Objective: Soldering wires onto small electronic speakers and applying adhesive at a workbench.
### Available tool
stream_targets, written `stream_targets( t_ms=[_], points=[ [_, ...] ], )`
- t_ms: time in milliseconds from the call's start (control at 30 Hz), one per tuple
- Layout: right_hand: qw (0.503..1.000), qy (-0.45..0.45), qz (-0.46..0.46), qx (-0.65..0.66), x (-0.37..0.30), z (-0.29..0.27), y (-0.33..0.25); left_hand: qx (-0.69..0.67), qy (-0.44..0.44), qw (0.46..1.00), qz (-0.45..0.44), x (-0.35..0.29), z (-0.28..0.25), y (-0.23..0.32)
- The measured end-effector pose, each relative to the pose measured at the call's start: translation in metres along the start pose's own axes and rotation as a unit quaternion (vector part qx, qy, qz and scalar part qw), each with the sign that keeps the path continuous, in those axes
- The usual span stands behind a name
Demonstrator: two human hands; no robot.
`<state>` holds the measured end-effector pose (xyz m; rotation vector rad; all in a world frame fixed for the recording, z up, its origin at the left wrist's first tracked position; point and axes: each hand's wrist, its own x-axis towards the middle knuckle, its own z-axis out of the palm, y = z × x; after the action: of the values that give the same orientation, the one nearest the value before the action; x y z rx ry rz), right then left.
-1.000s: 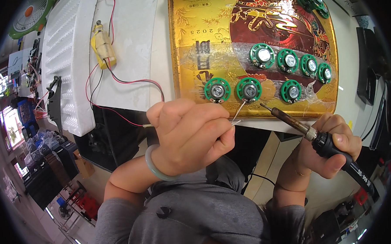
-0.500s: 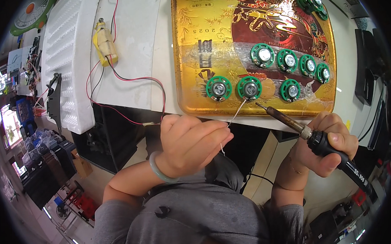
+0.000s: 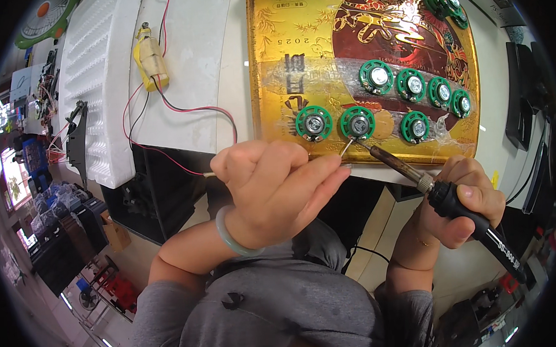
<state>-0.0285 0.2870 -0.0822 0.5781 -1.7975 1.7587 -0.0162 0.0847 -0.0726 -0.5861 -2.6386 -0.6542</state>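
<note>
My left hand point(image 3: 272, 189) pinches a thin whitish wire point(image 3: 347, 147) between thumb and fingertips. The wire runs up to the lower edge of a small round green-rimmed speaker point(image 3: 358, 123). My right hand point(image 3: 468, 199) is wrapped round the black handle of a soldering iron point(image 3: 396, 163), which slants up to the left. Its tip is at that same lower edge, close beside the wire; whether they touch is too small to tell. The speaker lies on a gold and red tin box point(image 3: 309, 32), next to another speaker point(image 3: 313, 123) on its left.
Several more green speakers point(image 3: 413, 84) sit on the tin, some on clear tape. To the left lies a yellow-wrapped battery pack point(image 3: 152, 64) with red and black leads reaching my left hand. White ridged foam point(image 3: 97, 88) stands beyond it. A black bin point(image 3: 149, 204) is below the table edge.
My left hand has moved up and right, bringing its pinch on the wire closer to the speaker. The iron's tip has shifted slightly left, towards the speaker's lower edge.
</note>
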Motion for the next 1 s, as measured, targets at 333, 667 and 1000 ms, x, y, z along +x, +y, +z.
stream_targets(
  t_ms=[333, 667, 1000],
  points=[
    [0.996, 0.014, 0.083, -0.009, 0.001, 0.004, -0.01, -0.021, 0.008, 0.999, -0.048, 0.018, 0.001, 0.006],
    [0.997, 0.012, 0.073, -0.031, 0.0, 0.003, -0.009, -0.022, 0.004, 0.999, -0.034, 0.022, 0.003, 0.006],
    [0.996, 0.011, 0.074, -0.047, 0.001, -0.001, -0.014, -0.056, -0.03, 0.998, 0.028, 0.028, 0.001, 0.002]
  ],
)
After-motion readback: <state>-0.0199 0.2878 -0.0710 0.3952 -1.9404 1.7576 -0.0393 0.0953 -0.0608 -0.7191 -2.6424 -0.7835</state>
